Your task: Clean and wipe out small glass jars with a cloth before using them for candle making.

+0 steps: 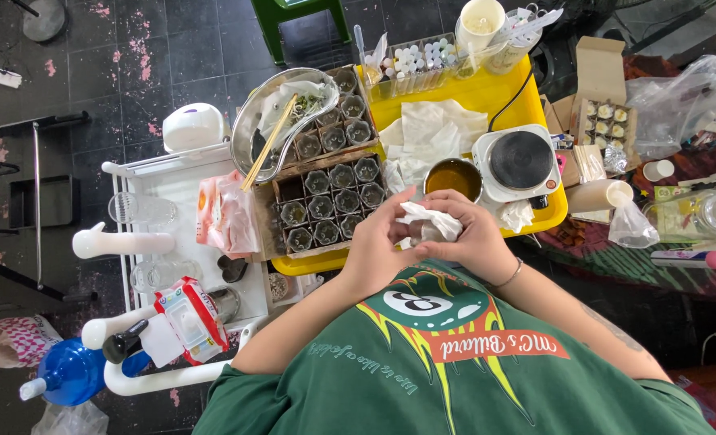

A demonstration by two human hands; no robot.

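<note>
Both my hands meet close to my chest over the front edge of a yellow tray point(527, 89). My left hand point(378, 246) and my right hand point(475, 238) are closed together around a crumpled white tissue point(430, 221). Something small may lie inside the tissue, but it is hidden. Just beyond my hands stands a small metal pot of amber liquid point(453, 177), beside a white single-burner hot plate point(519, 161). To the left, a cardboard box with dividers point(329, 197) holds several small empty glass jars.
Loose white tissues point(430, 133) lie on the tray. A metal bowl with chopsticks point(281, 117) rests on the jar boxes. A white cart point(172, 201) at left carries glasses and a wipes pack point(193, 318). An open carton of small jars point(603, 117) sits at right.
</note>
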